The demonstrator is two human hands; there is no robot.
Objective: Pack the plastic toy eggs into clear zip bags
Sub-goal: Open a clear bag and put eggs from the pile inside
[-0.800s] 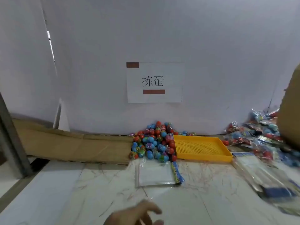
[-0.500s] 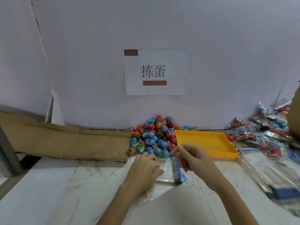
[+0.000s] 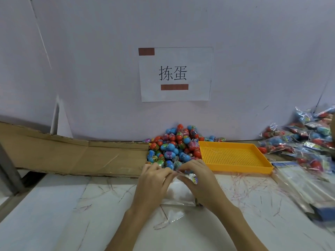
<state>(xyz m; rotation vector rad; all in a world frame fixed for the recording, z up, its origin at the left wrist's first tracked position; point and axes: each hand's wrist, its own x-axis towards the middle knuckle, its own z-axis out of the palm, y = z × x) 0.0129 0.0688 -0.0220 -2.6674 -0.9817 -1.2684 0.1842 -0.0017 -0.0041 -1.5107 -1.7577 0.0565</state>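
A heap of red and blue plastic toy eggs (image 3: pixel 178 145) lies against the wall at the middle of the table. Just in front of it, a clear zip bag (image 3: pixel 178 193) lies on the marble top. My left hand (image 3: pixel 154 182) and my right hand (image 3: pixel 199 180) both pinch the bag's top edge, fingertips close together near the heap's front. The bag's printed header (image 3: pixel 192 178) shows between my right fingers. No egg shows inside the bag.
An orange perforated tray (image 3: pixel 233 156) stands right of the heap. Filled bags of eggs (image 3: pixel 299 140) pile up at the far right, with a stack of flat clear bags (image 3: pixel 306 185) in front. Flattened cardboard (image 3: pixel 72 156) lies at the left.
Both hands came in from the bottom edge and reached the bag. They have closed together on its top edge and lifted it slightly off the table.
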